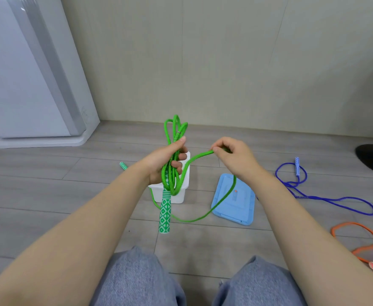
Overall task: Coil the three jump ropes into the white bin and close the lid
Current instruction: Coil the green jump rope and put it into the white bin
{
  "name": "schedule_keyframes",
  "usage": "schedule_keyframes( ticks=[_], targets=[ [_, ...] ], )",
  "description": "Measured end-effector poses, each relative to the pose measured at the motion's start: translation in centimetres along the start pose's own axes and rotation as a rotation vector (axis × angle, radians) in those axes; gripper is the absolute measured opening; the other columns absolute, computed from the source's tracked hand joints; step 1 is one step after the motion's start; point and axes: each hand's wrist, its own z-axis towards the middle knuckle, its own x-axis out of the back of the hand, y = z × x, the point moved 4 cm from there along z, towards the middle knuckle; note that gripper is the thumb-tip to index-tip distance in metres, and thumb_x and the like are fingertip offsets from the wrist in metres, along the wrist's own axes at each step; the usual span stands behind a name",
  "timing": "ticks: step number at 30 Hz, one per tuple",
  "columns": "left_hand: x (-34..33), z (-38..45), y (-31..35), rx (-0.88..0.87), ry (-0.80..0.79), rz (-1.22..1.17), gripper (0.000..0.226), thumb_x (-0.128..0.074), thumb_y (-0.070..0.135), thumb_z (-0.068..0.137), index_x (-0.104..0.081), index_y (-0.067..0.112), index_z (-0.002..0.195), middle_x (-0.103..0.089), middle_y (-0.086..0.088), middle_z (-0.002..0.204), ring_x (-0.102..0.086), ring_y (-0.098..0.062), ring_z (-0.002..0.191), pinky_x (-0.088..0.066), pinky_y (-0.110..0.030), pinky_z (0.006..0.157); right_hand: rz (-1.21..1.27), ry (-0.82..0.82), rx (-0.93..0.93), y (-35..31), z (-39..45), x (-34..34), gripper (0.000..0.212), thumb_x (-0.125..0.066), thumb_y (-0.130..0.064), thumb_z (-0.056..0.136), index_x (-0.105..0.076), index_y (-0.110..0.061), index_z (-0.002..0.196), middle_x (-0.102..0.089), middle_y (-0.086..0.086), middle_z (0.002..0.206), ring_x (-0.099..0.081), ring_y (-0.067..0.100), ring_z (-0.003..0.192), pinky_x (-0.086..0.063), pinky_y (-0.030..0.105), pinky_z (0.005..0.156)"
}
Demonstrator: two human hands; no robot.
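While the person sits on the floor (92,171), the left hand (166,161) grips a bundle of loops of the green rope (172,173), fingers curled round them, thumb on top. Loop ends stand up above the fist; one green-and-white handle (165,214) hangs down below it. Right hand (231,156) pinches a single strand of the same rope at the fingertips; from there the strand drops, crosses over the blue lid (243,208), curves along the floor and runs back toward the left. Second green handle (123,165) lies on the floor, left of the forearm. White bin (178,194) stands open behind the left hand, lid flat on the floor just beside it to the right. Blue rope (326,198) sprawls further right, uncoiled; orange rope (368,246) lies nearer, at the right edge. White appliance (26,85) stands against the wall, far left.
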Motion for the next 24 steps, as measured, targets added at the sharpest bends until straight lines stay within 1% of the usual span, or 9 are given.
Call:
schedule_keyframes(
  ticks=[2,4,8,12,15,17,19,21,24],
  targets=[
    [-0.3,-0.1,-0.3,0.053,-0.001,0.019,0.034,-0.06,0.049,0.089,-0.056,0.015,0.087,-0.054,0.004,0.071,-0.033,-0.004,0.037,-0.038,-0.016,0.038,-0.039,0.01,0.028,-0.1,0.2,-0.2,0.01,-0.06,-0.009,0.091,-0.067,-0.013,0.084,-0.053,-0.009,0.063,-0.043,0.0,0.053,-0.035,0.015,0.054],
    [-0.6,-0.2,-0.6,0.09,0.002,0.093,0.038,-0.059,0.051,0.089,-0.058,0.013,0.092,-0.063,0.003,0.075,-0.033,-0.003,0.037,-0.039,-0.017,0.04,-0.077,0.013,0.055,-0.4,0.3,-0.5,0.008,-0.062,-0.013,0.091,-0.069,-0.014,0.086,-0.058,-0.009,0.068,-0.048,0.0,0.059,-0.038,0.017,0.058],
    [-1.4,-0.4,-1.1,0.145,-0.075,0.238,0.04,-0.053,0.053,0.09,-0.059,0.014,0.094,-0.072,0.002,0.078,-0.034,-0.005,0.044,-0.039,-0.018,0.046,-0.104,0.038,0.098,-0.8,0.1,-0.9,0.007,-0.063,-0.017,0.091,-0.069,-0.017,0.088,-0.068,-0.003,0.082,-0.06,0.014,0.075,-0.042,0.012,0.065],
    [-2.2,-0.9,-0.9,0.121,-0.138,0.257,0.028,-0.053,0.038,0.095,-0.059,0.011,0.095,-0.067,0.004,0.069,-0.035,-0.002,0.036,-0.041,-0.018,0.04,-0.139,0.083,0.113,-0.8,0.2,-0.8,0.008,-0.063,-0.018,0.091,-0.07,-0.016,0.091,-0.07,0.001,0.084,-0.061,0.018,0.076,-0.044,0.021,0.069],
    [-2.4,-1.2,-0.9,0.082,-0.249,0.345,0.014,-0.056,0.026,0.095,-0.058,0.012,0.092,-0.053,0.007,0.059,-0.037,-0.004,0.043,-0.039,-0.019,0.047,-0.145,0.142,0.16,-1.2,0.1,-0.4,0.005,-0.063,-0.017,0.091,-0.068,-0.016,0.091,-0.065,-0.005,0.08,-0.055,0.004,0.068,-0.038,0.007,0.062],
    [-2.5,-1.3,-1.2,0.096,-0.348,0.392,0.013,-0.053,0.022,0.097,-0.056,0.016,0.085,-0.046,0.007,0.056,-0.042,-0.007,0.051,-0.041,-0.02,0.054,-0.092,0.175,0.156,-1.2,0.1,-0.3,0.005,-0.063,-0.015,0.09,-0.063,-0.02,0.092,-0.06,-0.013,0.078,-0.054,-0.002,0.07,-0.038,0.006,0.063],
    [-2.5,-1.4,-1.6,0.117,-0.415,0.402,0.017,-0.048,0.018,0.099,-0.054,0.017,0.083,-0.044,0.007,0.056,-0.048,-0.01,0.058,-0.048,-0.022,0.06,-0.027,0.212,0.093,-0.8,0.4,-0.1,0.013,-0.065,-0.016,0.088,-0.054,-0.023,0.091,-0.055,-0.012,0.076,-0.05,0.003,0.067,-0.039,0.015,0.062],
    [-2.3,-1.2,-1.9,0.103,-0.399,0.416,0.016,-0.047,0.017,0.101,-0.054,0.016,0.086,-0.041,0.006,0.055,-0.052,-0.012,0.056,-0.054,-0.028,0.066,0.102,0.207,-0.057,-0.2,0.6,0.3,0.019,-0.069,-0.021,0.086,-0.051,-0.022,0.091,-0.053,-0.003,0.072,-0.044,0.01,0.057,-0.035,0.023,0.054],
    [-0.7,-0.1,-1.3,-0.019,-0.13,0.371,0.017,-0.048,0.022,0.101,-0.055,0.015,0.087,-0.03,0.006,0.052,-0.04,-0.011,0.044,-0.055,-0.032,0.064,0.422,0.037,-0.319,1.0,-0.1,0.3,0.014,-0.067,-0.018,0.089,-0.054,-0.013,0.091,-0.048,0.005,0.066,-0.036,0.014,0.048,-0.031,0.023,0.044]
  ],
)
